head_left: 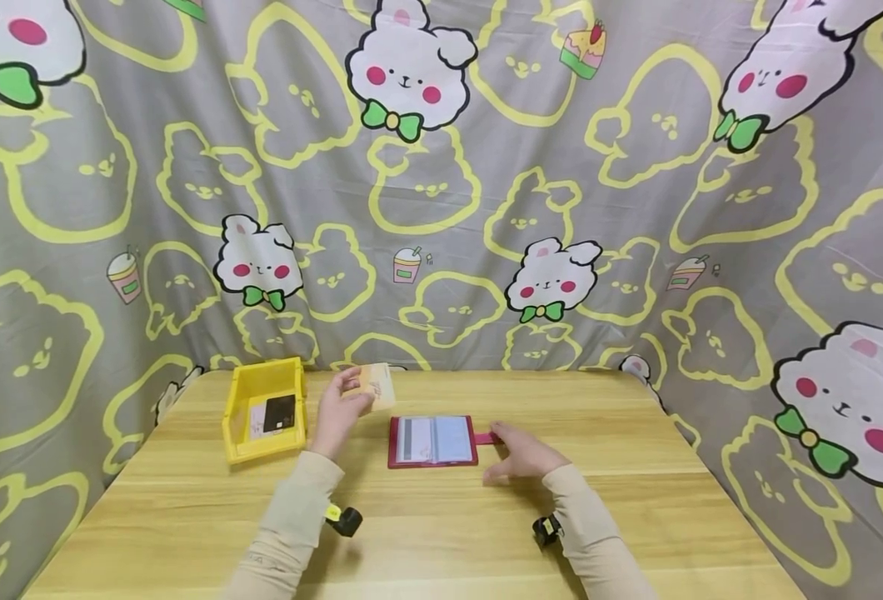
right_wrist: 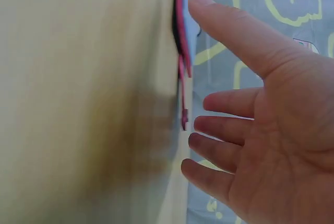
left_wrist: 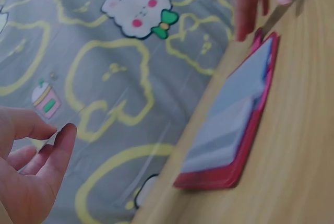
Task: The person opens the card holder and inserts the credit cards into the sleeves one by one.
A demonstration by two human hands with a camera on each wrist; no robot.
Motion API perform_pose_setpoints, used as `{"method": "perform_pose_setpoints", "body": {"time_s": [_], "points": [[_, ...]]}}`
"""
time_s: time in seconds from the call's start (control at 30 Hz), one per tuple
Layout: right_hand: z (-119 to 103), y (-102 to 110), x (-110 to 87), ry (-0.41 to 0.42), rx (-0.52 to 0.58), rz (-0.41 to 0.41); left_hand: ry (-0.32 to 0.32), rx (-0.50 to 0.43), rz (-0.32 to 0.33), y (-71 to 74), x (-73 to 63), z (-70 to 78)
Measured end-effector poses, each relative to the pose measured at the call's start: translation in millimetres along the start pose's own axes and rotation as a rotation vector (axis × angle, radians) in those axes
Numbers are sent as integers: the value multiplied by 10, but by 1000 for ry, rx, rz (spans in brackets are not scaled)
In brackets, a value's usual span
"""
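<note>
My left hand [head_left: 336, 414] pinches a pale yellow-and-cream card [head_left: 380, 386] between thumb and fingers, raised above the table to the left of an open card holder. That card holder [head_left: 452, 439] lies flat with a red cover and clear sleeves, and pale cards or pages show inside it. A pink-red strap [head_left: 484, 437] sticks out from its right side. Beside the strap is my right hand [head_left: 526, 455], fingers spread and holding nothing. In the right wrist view its fingers [right_wrist: 224, 132] are apart from the strap. The left wrist view shows the card only edge-on.
A yellow plastic bin [head_left: 265, 451] stands at the left, with a black card [head_left: 280, 413] and a pale card [head_left: 257, 420] inside. The wooden table [head_left: 441, 533] ends at a patterned grey curtain [head_left: 441, 317] behind and at both sides.
</note>
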State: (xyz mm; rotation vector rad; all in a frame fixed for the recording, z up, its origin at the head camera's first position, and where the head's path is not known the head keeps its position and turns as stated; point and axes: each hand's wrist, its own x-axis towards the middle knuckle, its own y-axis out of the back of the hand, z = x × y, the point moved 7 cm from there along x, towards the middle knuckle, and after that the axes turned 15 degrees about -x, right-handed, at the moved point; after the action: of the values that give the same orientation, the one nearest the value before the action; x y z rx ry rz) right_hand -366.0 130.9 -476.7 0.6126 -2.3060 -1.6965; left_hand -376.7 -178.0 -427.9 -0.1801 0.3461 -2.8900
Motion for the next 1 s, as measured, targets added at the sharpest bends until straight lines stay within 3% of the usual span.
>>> {"method": "perform_pose_setpoints", "body": {"time_s": [0.17,0.4,0.53,0.63,0.8,1.0], "points": [[-38,111,72,14,70,72,18,-5,-24,-147,-64,-124],[-106,214,202,-59,218,206,61,-30,-41,-331,-133,-337],[-194,229,260,-51,303,297,71,-34,-54,-437,-184,-431],[-244,190,315,-58,432,302,67,-17,-67,-507,-224,-474],[-300,96,393,-83,661,241,57,-8,-99,-597,-281,-541],[-336,8,419,-86,769,187,66,-9,-152,-669,-348,-624]]}}
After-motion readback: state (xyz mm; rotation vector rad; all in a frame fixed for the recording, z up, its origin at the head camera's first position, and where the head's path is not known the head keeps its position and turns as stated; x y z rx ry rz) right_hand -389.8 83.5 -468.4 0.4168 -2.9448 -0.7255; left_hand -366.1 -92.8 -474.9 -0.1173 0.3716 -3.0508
